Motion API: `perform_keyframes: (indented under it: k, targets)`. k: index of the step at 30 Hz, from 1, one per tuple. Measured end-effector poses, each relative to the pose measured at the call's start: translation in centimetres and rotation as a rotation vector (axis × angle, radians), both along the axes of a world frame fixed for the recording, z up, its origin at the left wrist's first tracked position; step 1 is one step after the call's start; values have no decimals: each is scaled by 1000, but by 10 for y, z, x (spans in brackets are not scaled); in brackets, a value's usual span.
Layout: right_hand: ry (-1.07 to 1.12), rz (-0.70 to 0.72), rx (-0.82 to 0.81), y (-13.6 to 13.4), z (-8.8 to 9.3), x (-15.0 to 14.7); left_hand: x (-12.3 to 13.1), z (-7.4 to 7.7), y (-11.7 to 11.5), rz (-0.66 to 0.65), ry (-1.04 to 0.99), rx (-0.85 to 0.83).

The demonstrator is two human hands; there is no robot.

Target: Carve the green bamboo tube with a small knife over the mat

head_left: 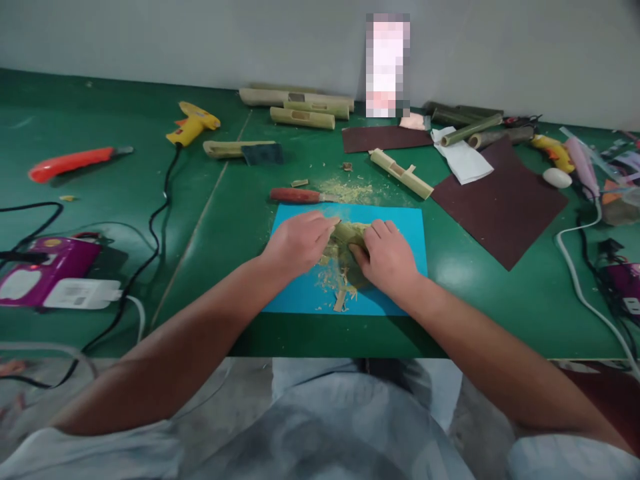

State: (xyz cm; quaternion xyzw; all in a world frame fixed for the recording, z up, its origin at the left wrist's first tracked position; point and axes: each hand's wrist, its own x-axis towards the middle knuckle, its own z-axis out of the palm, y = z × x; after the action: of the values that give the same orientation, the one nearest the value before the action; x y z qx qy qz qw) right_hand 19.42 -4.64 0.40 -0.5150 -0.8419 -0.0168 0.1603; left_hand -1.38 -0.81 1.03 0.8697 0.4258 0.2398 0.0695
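Apparently mid-shaping: the right hand (391, 257) grips a bamboo piece (351, 233) above shavings (333, 279); the left hand (301, 241) curls at its end, grasp unclear. Next likely needs steady bracing.

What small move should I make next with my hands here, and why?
I'd probably steady the bamboo with your right hand and brush the shavings aside with your left hand. Shavings lie scattered on the blue sheet, close to the bamboo on your side, and your right hand grips it, so your left could likely be spared briefly.
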Motion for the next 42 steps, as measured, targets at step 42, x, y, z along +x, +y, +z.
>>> perform_keyframes:
  k: [42]
  targets:
    - [82,15,-40,-1,1,1,5,7,-7,-14,44,1]
